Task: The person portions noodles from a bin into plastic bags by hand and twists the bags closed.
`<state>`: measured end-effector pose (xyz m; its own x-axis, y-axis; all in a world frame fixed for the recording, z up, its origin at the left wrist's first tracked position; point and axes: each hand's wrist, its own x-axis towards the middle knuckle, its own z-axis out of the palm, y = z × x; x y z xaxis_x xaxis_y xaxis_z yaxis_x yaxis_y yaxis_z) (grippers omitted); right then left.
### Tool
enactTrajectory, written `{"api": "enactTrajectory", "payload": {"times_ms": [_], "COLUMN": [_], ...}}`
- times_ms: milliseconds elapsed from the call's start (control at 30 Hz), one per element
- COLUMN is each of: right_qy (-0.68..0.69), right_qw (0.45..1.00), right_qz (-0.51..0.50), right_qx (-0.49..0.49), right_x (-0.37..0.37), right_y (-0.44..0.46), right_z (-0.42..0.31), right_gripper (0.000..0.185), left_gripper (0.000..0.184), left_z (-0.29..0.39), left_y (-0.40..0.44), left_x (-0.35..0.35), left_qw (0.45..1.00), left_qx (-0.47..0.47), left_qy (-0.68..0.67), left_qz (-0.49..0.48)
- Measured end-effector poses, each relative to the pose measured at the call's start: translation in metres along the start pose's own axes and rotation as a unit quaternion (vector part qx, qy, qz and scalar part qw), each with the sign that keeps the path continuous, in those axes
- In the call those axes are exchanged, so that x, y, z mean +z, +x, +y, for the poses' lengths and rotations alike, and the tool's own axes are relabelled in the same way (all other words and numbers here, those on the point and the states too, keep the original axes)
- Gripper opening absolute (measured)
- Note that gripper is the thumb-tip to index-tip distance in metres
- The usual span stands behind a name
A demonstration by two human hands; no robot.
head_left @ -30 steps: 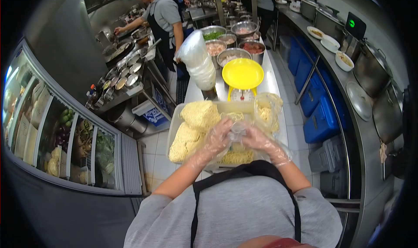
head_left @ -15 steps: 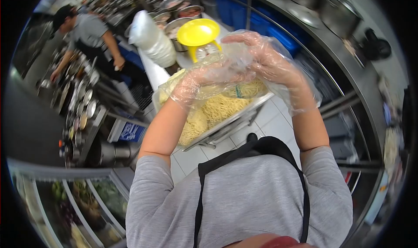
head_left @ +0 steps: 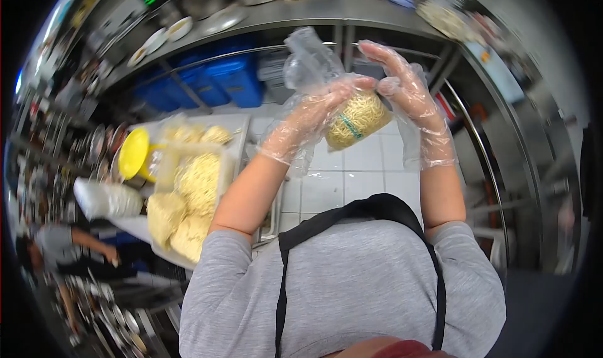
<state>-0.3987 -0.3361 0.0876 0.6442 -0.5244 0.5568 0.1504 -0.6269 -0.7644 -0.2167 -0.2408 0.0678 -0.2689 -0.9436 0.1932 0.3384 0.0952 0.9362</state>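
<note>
A clear plastic bag of yellow noodles (head_left: 359,120) with a green print hangs in front of me, over the tiled floor. My left hand (head_left: 308,116), in a clear plastic glove, is closed on the bag's upper part, whose loose end sticks up above the fingers. Beside the bag's right side is my right hand (head_left: 411,97), also gloved, its fingers apart and its thumb near the bag's neck. To the left, a plastic tub (head_left: 166,168) holds loose noodles (head_left: 200,182) and large noodle-filled bags (head_left: 187,235).
A yellow scale pan (head_left: 134,154) and a stack of clear bags (head_left: 107,198) stand beside the tub. Blue bins (head_left: 235,75) sit under the steel counter (head_left: 314,9) ahead. A co-worker (head_left: 63,248) is at the lower left. Steel shelving (head_left: 515,163) is at the right.
The view has swung right, away from the noodle tub, which now lies to the left. The bag of noodles has come up out of the tub area with my hands.
</note>
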Motion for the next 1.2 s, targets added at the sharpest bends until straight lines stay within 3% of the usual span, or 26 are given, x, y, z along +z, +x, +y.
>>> {"api": "enactTrajectory", "payload": {"times_ms": [33,67,100,167,200,233,267,300,367,500,533,567,633,667,700,767,867,1000,1200], "right_qy": [-0.180,-0.240,-0.259,-0.262,-0.277,-0.259,-0.239,-0.251,-0.078,-0.216,-0.307,-0.318,0.025,0.035,0.027,0.060,0.096,-0.086,-0.044], "right_qw": [0.983,0.971,0.962,0.961,0.955,0.955,0.949,0.941,0.938,0.885,0.821,0.812,0.811,0.821,0.814,0.742,0.702,0.737,0.731], "right_qz": [0.002,-0.010,0.015,0.005,0.025,0.108,0.191,0.209,0.301,0.408,0.467,0.475,0.577,0.560,0.571,0.668,0.702,0.669,0.681], "right_qx": [-0.025,0.014,0.084,0.090,0.102,0.093,0.080,0.089,0.151,0.061,0.114,0.115,0.091,0.103,0.102,-0.022,-0.074,-0.051,0.011], "right_x": [-0.024,-0.039,-0.050,-0.087,-0.100,-0.111,-0.126,-0.142,-0.173,-0.260,-0.277,-0.281,-0.271,-0.261,-0.257,-0.255,-0.266,-0.294,-0.379], "right_y": [-0.021,-0.036,-0.056,-0.089,-0.110,-0.135,-0.157,-0.179,-0.222,-0.314,-0.341,-0.360,-0.393,-0.396,-0.396,-0.396,-0.400,-0.421,-0.439], "right_z": [-0.009,-0.025,-0.031,-0.040,-0.041,-0.038,-0.040,-0.045,-0.059,-0.107,-0.115,-0.112,-0.102,-0.103,-0.100,-0.094,-0.099,-0.087,-0.075], "right_gripper": [0.062,0.063,0.056,0.040,0.040,0.036,0.033,0.033,0.030,0.033,0.043,0.043,0.060,0.082,0.082,0.090,0.096,0.088,0.080], "left_gripper": [0.044,0.043,0.041,0.041,0.043,0.045,0.044,0.044,0.043,0.039,0.038,0.037,0.031,0.029,0.028,0.025,0.023,0.019,0.019], "left_z": [-0.024,-0.052,-0.074,-0.080,-0.102,-0.118,-0.121,-0.131,-0.153,-0.195,-0.195,-0.194,-0.191,-0.190,-0.191,-0.204,-0.220,-0.235,-0.270], "left_y": [0.020,0.042,0.059,0.083,0.100,0.115,0.125,0.134,0.151,0.194,0.200,0.204,0.207,0.204,0.202,0.206,0.211,0.230,0.292], "left_x": [0.011,0.021,0.041,0.108,0.133,0.159,0.183,0.210,0.263,0.347,0.367,0.385,0.417,0.435,0.449,0.473,0.510,0.540,0.594], "left_qw": [0.999,0.997,0.990,0.978,0.973,0.960,0.939,0.935,0.933,0.939,0.943,0.935,0.919,0.927,0.935,0.930,0.966,0.951,0.966], "left_qx": [-0.012,-0.039,-0.061,-0.108,-0.035,0.041,-0.038,-0.038,0.000,0.027,-0.009,-0.051,-0.074,-0.062,-0.050,-0.051,0.071,0.047,0.007], "left_qy": [-0.010,0.054,0.117,0.144,0.185,0.221,0.270,0.266,0.229,0.087,-0.023,-0.131,-0.171,-0.171,-0.171,-0.195,-0.156,-0.203,-0.174], "left_qz": [-0.030,-0.044,-0.057,-0.102,-0.135,-0.166,-0.208,-0.233,-0.278,-0.331,-0.332,-0.326,-0.348,-0.327,-0.306,-0.309,-0.192,-0.227,-0.189]}}
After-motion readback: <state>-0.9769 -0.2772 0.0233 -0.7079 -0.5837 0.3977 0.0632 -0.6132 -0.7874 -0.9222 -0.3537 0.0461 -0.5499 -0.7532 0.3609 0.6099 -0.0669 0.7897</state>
